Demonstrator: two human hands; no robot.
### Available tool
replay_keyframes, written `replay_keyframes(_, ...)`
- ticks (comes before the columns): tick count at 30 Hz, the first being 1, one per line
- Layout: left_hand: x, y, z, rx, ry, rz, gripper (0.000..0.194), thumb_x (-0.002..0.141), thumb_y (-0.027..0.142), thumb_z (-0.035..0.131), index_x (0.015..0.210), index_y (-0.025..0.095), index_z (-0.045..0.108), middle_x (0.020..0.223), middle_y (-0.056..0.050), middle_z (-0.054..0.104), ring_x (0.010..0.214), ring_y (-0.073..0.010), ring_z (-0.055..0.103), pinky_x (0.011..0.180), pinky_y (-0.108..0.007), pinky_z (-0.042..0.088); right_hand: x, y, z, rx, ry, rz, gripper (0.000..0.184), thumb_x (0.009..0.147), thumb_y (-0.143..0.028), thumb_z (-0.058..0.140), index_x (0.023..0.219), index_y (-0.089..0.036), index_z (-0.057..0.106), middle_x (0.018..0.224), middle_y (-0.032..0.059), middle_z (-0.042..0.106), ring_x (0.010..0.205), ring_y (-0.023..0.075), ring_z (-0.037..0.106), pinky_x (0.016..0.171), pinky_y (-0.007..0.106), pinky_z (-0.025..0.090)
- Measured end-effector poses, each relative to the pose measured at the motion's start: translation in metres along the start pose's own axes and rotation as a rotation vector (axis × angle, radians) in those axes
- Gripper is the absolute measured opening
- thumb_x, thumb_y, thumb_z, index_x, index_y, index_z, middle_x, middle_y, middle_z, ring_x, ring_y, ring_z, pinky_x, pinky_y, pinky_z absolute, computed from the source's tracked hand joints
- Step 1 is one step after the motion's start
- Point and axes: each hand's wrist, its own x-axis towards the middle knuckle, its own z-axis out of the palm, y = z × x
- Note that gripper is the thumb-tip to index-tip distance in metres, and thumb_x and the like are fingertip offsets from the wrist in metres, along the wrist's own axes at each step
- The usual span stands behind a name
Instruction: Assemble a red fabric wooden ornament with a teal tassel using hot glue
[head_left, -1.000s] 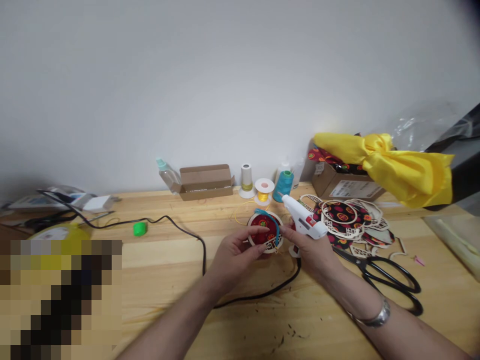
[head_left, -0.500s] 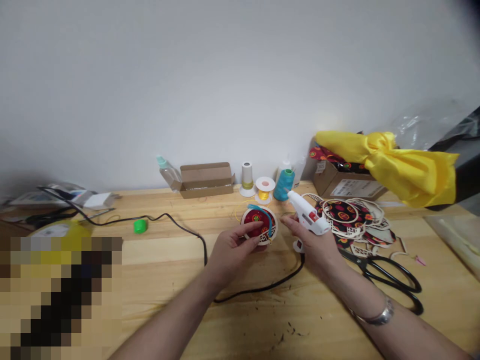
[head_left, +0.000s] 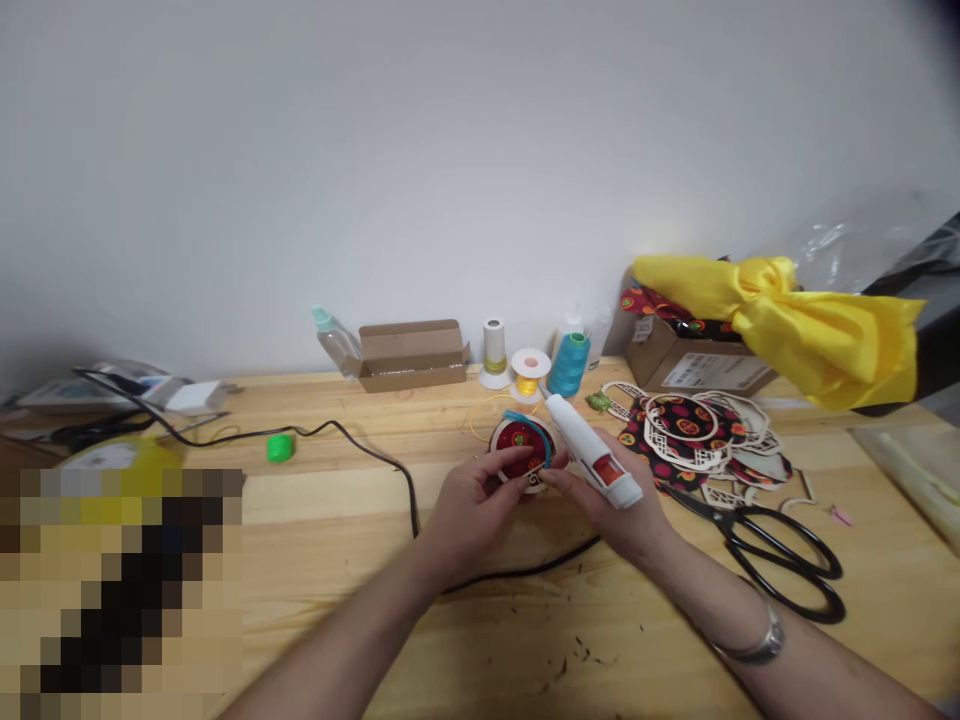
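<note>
My left hand [head_left: 472, 510] pinches a small round ornament [head_left: 520, 446], red fabric in a pale wooden fretwork ring with a teal cord across it, just above the wooden table [head_left: 330, 560]. My right hand [head_left: 622, 510] grips a white hot glue gun [head_left: 592, 452] with a red label. Its nozzle points up and left, close beside the ornament's right edge. The glue gun's black cable [head_left: 409, 490] trails under my hands and off to the left.
Black scissors [head_left: 780, 560] lie right of my right wrist, beside a pile of ornament frames and fabric discs [head_left: 697, 435]. Thread spools [head_left: 568, 365], a small open carton [head_left: 409, 355], a green cap [head_left: 279, 449] and a box with yellow cloth [head_left: 795, 320] stand along the wall.
My right hand has swung the glue gun down and left, bringing its nozzle beside the ornament. My left hand has turned the ornament slightly while holding it.
</note>
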Motion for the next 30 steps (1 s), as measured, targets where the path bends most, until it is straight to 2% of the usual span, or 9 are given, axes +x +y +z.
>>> replay_keyframes(8, -0.001, -0.008, -0.004, 0.172, -0.059, 0.089, 0.035, 0.075, 0.027, 0.066, 0.11, 0.021, 0.068, 0.099, -0.007, 0.072, 0.088, -0.0237, 0.065, 0.079, -0.033, 0.051, 0.0, -0.001, 0.001, 0.028, -0.016, 0.066, 0.014, 0.069, -0.029, 0.069, 0.071, -0.021, 0.058, 0.067, 0.0003, 0.061, 0.06, 0.0168, 0.056, 0.059, 0.029, 0.045)
replay_keyframes(15, 0.0, -0.008, -0.002, 0.018, -0.162, 0.079, 0.045, 0.071, 0.017, 0.068, 0.116, 0.017, 0.062, 0.111, -0.009, 0.069, 0.098, -0.0235, 0.065, 0.087, -0.034, 0.048, 0.002, 0.002, 0.002, 0.097, 0.005, 0.119, 0.014, 0.068, -0.028, 0.069, 0.071, -0.02, 0.058, 0.065, -0.0006, 0.061, 0.06, 0.0153, 0.055, 0.059, 0.028, 0.045)
replay_keyframes(21, 0.002, -0.006, -0.004, -0.041, -0.225, 0.028, 0.044, 0.072, 0.018, 0.068, 0.116, 0.019, 0.062, 0.115, -0.008, 0.068, 0.104, -0.0243, 0.063, 0.093, -0.036, 0.045, 0.003, -0.001, 0.002, 0.253, 0.102, 0.263, 0.019, 0.066, -0.032, 0.071, 0.071, -0.017, 0.059, 0.062, -0.0015, 0.058, 0.056, 0.0128, 0.051, 0.053, 0.027, 0.042)
replay_keyframes(25, 0.004, -0.005, -0.006, -0.052, -0.187, -0.041, 0.049, 0.069, 0.018, 0.071, 0.117, 0.017, 0.061, 0.112, -0.01, 0.069, 0.104, -0.0256, 0.063, 0.093, -0.038, 0.045, 0.004, -0.006, 0.001, 0.389, 0.179, 0.267, 0.022, 0.066, -0.032, 0.073, 0.076, -0.018, 0.06, 0.069, -0.0015, 0.058, 0.059, 0.012, 0.051, 0.053, 0.025, 0.04)
replay_keyframes(30, 0.006, 0.0, -0.008, -0.161, -0.133, -0.128, 0.057, 0.062, 0.012, 0.075, 0.116, 0.015, 0.061, 0.109, -0.01, 0.07, 0.101, -0.0239, 0.064, 0.092, -0.036, 0.046, 0.006, -0.008, -0.004, 0.436, 0.229, 0.279, 0.021, 0.067, -0.032, 0.073, 0.074, -0.018, 0.06, 0.07, -0.0021, 0.058, 0.061, 0.0111, 0.05, 0.054, 0.024, 0.04)
